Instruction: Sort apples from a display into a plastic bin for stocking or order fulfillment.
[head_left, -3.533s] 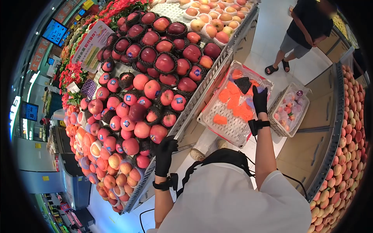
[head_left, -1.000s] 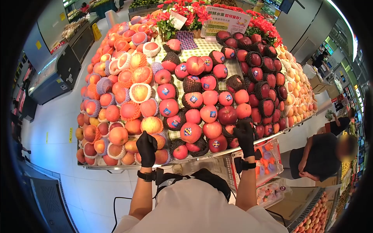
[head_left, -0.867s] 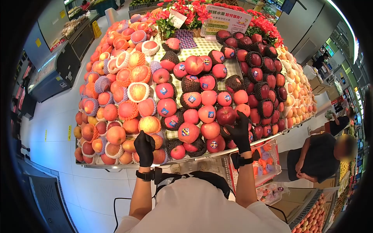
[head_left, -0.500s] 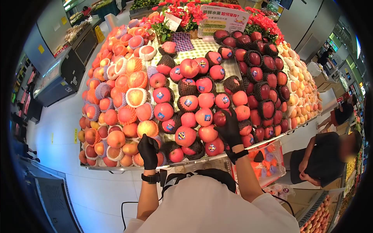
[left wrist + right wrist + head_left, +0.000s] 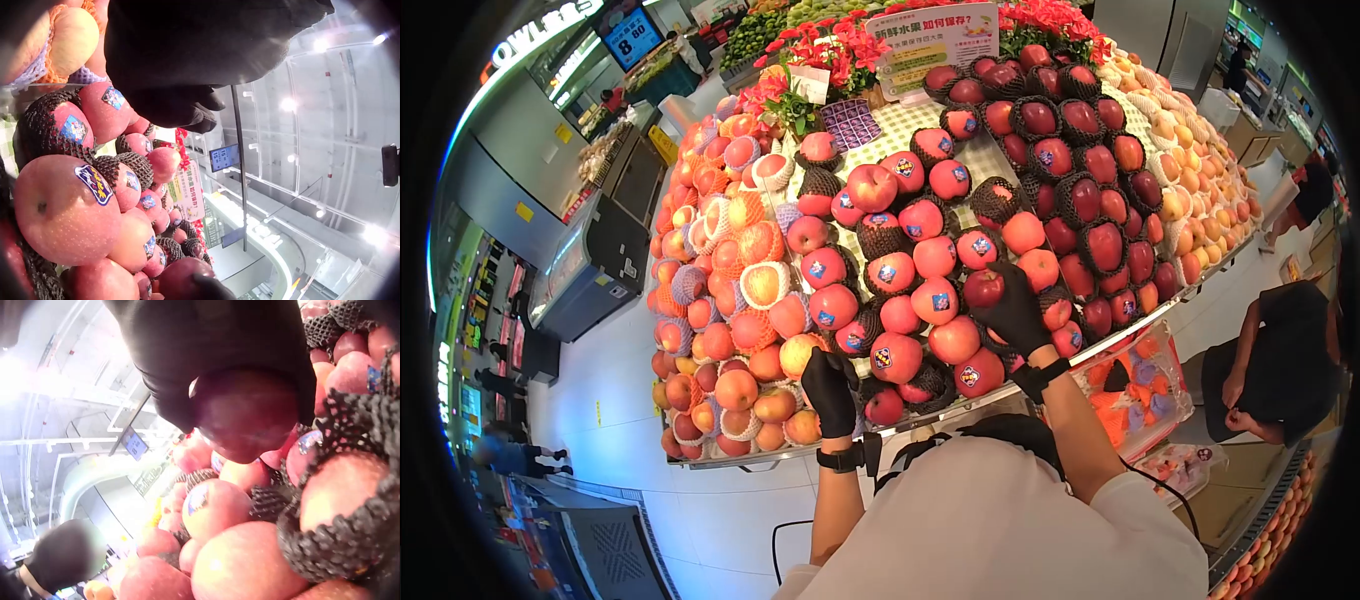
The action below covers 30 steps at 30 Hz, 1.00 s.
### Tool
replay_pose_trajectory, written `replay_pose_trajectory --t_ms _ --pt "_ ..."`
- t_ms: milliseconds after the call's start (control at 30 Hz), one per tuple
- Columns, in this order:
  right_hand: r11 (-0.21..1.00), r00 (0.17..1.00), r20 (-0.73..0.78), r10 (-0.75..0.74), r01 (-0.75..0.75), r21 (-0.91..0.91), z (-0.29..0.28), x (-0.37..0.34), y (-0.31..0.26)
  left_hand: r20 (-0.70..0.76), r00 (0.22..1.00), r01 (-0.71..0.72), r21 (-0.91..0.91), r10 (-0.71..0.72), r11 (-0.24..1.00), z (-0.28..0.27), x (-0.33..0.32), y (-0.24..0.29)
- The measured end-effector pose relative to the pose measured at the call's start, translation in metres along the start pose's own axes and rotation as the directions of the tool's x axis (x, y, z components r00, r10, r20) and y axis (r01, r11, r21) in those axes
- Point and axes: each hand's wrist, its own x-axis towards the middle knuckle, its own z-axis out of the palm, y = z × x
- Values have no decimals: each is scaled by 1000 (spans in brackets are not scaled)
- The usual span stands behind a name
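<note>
My right hand (image 5: 1013, 318), in a black glove, grips a dark red apple (image 5: 250, 415) near the front of the display; the head view shows the apple (image 5: 984, 288) left of the fingers. Around it lie pinkish-red apples with blue stickers, some in black foam nets, such as the large stickered apple (image 5: 67, 209) in the left wrist view. At the display's front edge, my left hand (image 5: 830, 395), also black-gloved, holds nothing, its fingers loosely curled. A yellowish-red apple (image 5: 802, 354) sits just beyond it.
Rows of dark apples in black nets (image 5: 1085, 197) stand right of the stickered ones. A purple tray liner (image 5: 850, 124) lies on the checked cloth behind. Below the display's right side stands a crate of orange foam nets (image 5: 1138, 395). A person (image 5: 1280, 360) stands at right.
The head view has turned from the crate to the apple display. My right hand has left the foam nets and taken hold of the dark red apple; my left stays by the front edge.
</note>
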Motion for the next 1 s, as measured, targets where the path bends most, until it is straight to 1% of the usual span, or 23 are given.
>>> replay_pose_trajectory --t_ms 33,100,167,200,233,267,333,367,400,467,567,667,700,767,800,900,967,1000 --pt "997 998 10 54 -54 55 -4 6 1 21 998 -69 144 67 987 -3 2 -7" --pt "971 987 55 152 -160 180 -27 13 -35 74 978 -206 401 193 893 -6 5 -24" --pt "962 989 26 147 -149 229 -34 16 -36 50 991 -134 162 127 978 2 5 -19" --pt "960 992 -20 126 -117 254 -33 17 -31 49 995 -94 41 92 995 4 5 -17" --pt "957 992 -67 107 -85 279 -32 17 -27 87 984 -165 147 153 975 -1 10 -28" --pt "952 989 -115 91 -53 302 -32 18 -25 76 993 -100 73 95 992 16 5 -9" --pt "857 994 -12 105 -84 509 -34 18 -24 63 998 32 -76 -27 997 52 -4 23" --pt "792 994 41 102 -106 601 -34 18 -25 155 987 45 -58 -35 997 46 5 17" --pt "709 984 105 143 -175 683 -34 16 -28 208 976 75 -22 -69 997 55 4 21" --pt "508 950 241 197 -309 804 -31 11 -38 349 934 109 -53 -83 993 66 9 22" --pt "653 954 222 202 -300 696 -21 7 -45 494 868 59 -3 -50 998 98 5 31" --pt "872 958 217 187 -264 413 -25 2 -83 619 786 -128 144 11 981 116 10 25" --pt "877 958 223 179 -258 406 -26 2 -84 572 820 -90 157 -16 984 120 6 29" --pt "887 959 232 162 -244 392 -27 1 -84 560 827 -16 129 -59 992 116 14 22" --pt "872 958 233 169 -256 418 -27 1 -79 553 830 20 113 -80 993 114 17 20" --pt "794 946 280 163 -294 531 -29 0 -64 560 798 272 -3 -224 962 111 14 40" --pt "689 930 350 108 -324 648 -35 0 -67 589 785 288 -73 -192 955 108 15 32" --pt "733 928 359 101 -314 604 -34 1 -65 602 780 295 -109 -173 949 107 16 29"
